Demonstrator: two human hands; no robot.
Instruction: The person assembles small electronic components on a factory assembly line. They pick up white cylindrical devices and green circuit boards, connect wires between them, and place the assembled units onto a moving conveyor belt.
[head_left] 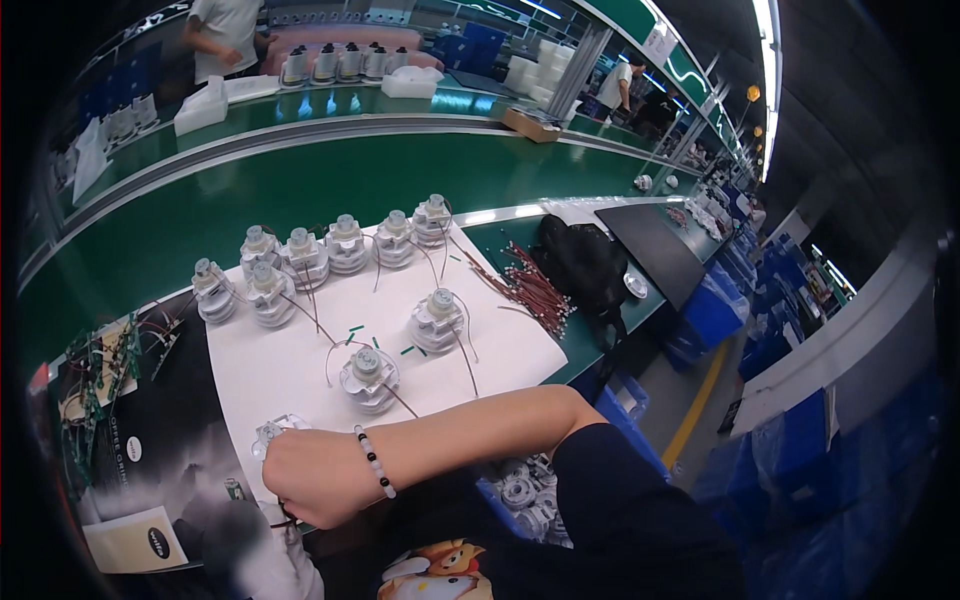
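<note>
My right hand [315, 480] reaches across from the right, a beaded bracelet on its wrist. Its fingers are curled closed at the near left edge of a white sheet, against a white motor unit [272, 432] with a metal top. What the fingers grip is hidden behind the hand. Just below is a pale, crumpled shape [285, 565], partly blurred; I cannot tell whether it is my left hand in a glove. Two similar motor units with thin brown wires, one nearer [368, 378] and one farther [437, 320], stand upright on the sheet. Small green pieces [355, 333] lie between them.
A row of motor units [346, 245] lines the sheet's far edge. Brown wires [535, 290] and a black bag [580, 260] lie to the right. Green circuit boards [120, 360] rest at left. A bin of white parts [520, 495] sits below my forearm. People work across the line.
</note>
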